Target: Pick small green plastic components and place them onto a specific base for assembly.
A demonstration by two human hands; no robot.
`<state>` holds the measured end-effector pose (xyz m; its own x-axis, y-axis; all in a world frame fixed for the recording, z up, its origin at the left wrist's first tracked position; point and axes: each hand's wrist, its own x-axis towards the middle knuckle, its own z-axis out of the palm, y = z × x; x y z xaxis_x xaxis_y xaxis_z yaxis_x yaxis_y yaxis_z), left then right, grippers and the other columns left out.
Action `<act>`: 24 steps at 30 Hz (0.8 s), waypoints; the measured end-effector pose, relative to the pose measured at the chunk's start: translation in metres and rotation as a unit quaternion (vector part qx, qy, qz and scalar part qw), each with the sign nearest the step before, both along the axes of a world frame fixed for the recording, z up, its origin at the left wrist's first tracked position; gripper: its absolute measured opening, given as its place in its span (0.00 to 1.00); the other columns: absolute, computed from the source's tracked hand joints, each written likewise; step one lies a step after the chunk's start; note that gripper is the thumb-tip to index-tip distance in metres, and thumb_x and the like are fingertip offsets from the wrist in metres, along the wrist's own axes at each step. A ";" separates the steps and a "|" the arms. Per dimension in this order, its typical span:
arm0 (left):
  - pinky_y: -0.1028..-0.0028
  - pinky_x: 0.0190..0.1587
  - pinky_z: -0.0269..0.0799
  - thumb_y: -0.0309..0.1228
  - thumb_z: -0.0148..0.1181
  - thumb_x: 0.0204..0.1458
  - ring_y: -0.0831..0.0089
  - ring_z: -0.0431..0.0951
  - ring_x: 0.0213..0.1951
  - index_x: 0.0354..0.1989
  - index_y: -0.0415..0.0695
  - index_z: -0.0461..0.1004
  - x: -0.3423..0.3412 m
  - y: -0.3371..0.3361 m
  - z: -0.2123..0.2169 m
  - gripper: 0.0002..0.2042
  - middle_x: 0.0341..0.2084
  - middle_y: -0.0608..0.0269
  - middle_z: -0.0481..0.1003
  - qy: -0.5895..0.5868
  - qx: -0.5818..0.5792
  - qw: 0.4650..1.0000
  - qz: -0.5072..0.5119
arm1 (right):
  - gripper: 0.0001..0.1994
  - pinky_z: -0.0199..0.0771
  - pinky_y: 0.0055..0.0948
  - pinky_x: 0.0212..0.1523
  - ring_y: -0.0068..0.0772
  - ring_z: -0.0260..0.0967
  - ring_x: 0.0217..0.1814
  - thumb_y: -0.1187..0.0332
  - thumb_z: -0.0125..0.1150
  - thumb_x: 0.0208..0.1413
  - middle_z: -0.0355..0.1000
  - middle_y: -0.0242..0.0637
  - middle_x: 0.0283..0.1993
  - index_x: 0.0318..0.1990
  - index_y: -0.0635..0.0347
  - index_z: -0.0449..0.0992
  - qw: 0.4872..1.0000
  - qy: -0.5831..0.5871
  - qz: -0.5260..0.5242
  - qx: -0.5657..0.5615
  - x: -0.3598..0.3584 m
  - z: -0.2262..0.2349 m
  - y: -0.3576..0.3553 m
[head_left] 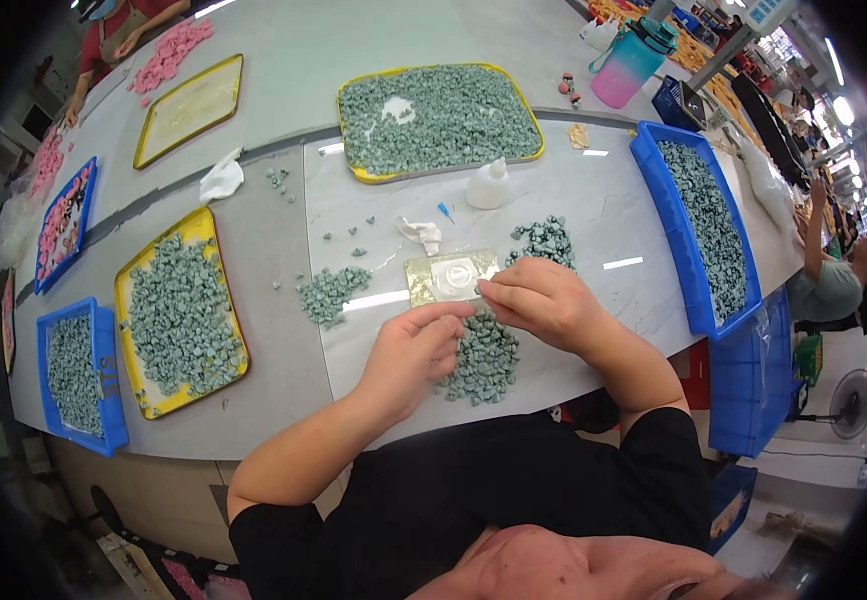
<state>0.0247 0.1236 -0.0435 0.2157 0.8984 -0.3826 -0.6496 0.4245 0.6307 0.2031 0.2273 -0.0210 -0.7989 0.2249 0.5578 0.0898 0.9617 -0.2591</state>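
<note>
My left hand (409,355) is closed, thumb against curled fingers with the index finger reaching right; whatever it may hold is too small to make out. My right hand (549,305) pinches a small grey-green piece (479,288) at the right edge of a gold-coloured card (421,292). On that card lies a round white smear (454,274). Below both hands spreads a pile of grey-green pieces (486,370), partly covered by my fingers. A darker, shinier pile (546,241) sits beyond my right hand, and another pile (332,295) lies to the left.
A white squeeze bottle (490,186), blue nozzle cap (446,212) and crumpled tissue (421,234) stand beyond the card. Yellow-rimmed trays (441,178) (239,370) and blue bins (644,165) (109,400) hold similar pieces. A pink-and-teal drinking bottle (634,62) stands back right. A co-worker's hand (129,44) shows far left.
</note>
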 end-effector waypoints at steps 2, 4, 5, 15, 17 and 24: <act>0.85 0.19 0.52 0.25 0.45 0.55 0.86 0.57 0.22 0.43 0.34 0.68 0.000 0.001 -0.001 0.10 0.27 0.65 0.67 -0.016 -0.009 1.000 0.001 | 0.13 0.69 0.28 0.26 0.34 0.69 0.28 0.79 0.64 0.36 0.71 0.38 0.29 0.35 0.65 0.74 0.999 0.021 -0.020 -0.016 0.001 0.002 -0.001; 0.85 0.19 0.53 0.25 0.46 0.55 0.86 0.58 0.21 0.43 0.34 0.68 0.003 0.000 0.006 0.10 0.28 0.64 0.67 -0.002 -0.006 1.000 0.000 | 0.13 0.68 0.28 0.25 0.34 0.69 0.27 0.79 0.64 0.36 0.71 0.37 0.29 0.35 0.65 0.74 0.999 0.025 -0.016 -0.011 0.000 0.006 -0.005; 0.85 0.19 0.53 0.25 0.46 0.55 0.85 0.58 0.21 0.42 0.35 0.68 0.005 -0.001 0.010 0.09 0.28 0.63 0.68 0.008 -0.007 1.000 0.001 | 0.13 0.68 0.28 0.25 0.34 0.69 0.27 0.79 0.64 0.37 0.71 0.37 0.29 0.34 0.65 0.74 1.000 0.027 -0.012 -0.011 0.000 0.008 -0.007; 0.85 0.20 0.53 0.26 0.44 0.56 0.84 0.57 0.22 0.44 0.35 0.67 0.012 -0.009 0.015 0.10 0.27 0.66 0.66 -0.026 -0.013 1.000 0.004 | 0.17 0.68 0.29 0.28 0.33 0.68 0.29 0.75 0.61 0.36 0.69 0.36 0.31 0.39 0.66 0.71 1.000 0.000 0.021 0.002 0.007 0.009 -0.015; 0.84 0.21 0.53 0.26 0.45 0.56 0.84 0.57 0.22 0.44 0.35 0.67 0.013 -0.008 0.013 0.11 0.27 0.67 0.65 -0.025 -0.015 1.000 0.005 | 0.17 0.68 0.30 0.28 0.34 0.68 0.29 0.76 0.61 0.36 0.69 0.36 0.31 0.39 0.66 0.71 1.000 -0.002 0.020 -0.001 0.009 0.008 -0.015; 0.85 0.21 0.54 0.25 0.50 0.55 0.85 0.57 0.21 0.47 0.36 0.67 0.012 -0.004 0.008 0.12 0.27 0.66 0.66 0.011 0.002 1.000 0.002 | 0.15 0.67 0.29 0.28 0.34 0.66 0.30 0.74 0.55 0.37 0.68 0.37 0.31 0.38 0.66 0.71 0.997 -0.019 -0.033 0.064 0.017 -0.001 0.012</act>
